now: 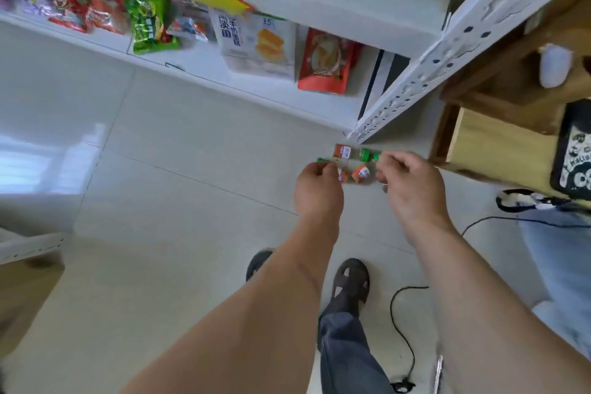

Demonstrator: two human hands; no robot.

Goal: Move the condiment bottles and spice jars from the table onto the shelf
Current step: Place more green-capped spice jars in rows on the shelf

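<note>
Both bare forearms enter from the bottom edge and converge toward right of centre. The left hand (318,184) sits at mid-frame, back toward the camera, fingers curled under and pinching the small green-capped clear bottles with orange labels (347,158). The right hand (411,184) lies just right of it at the same height, knuckles up, fingers curled onto the same cluster. The hands are near each other, not touching.

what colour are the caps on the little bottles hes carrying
Green caps on the small bottles, with orange labels; seen in the head view.
</note>
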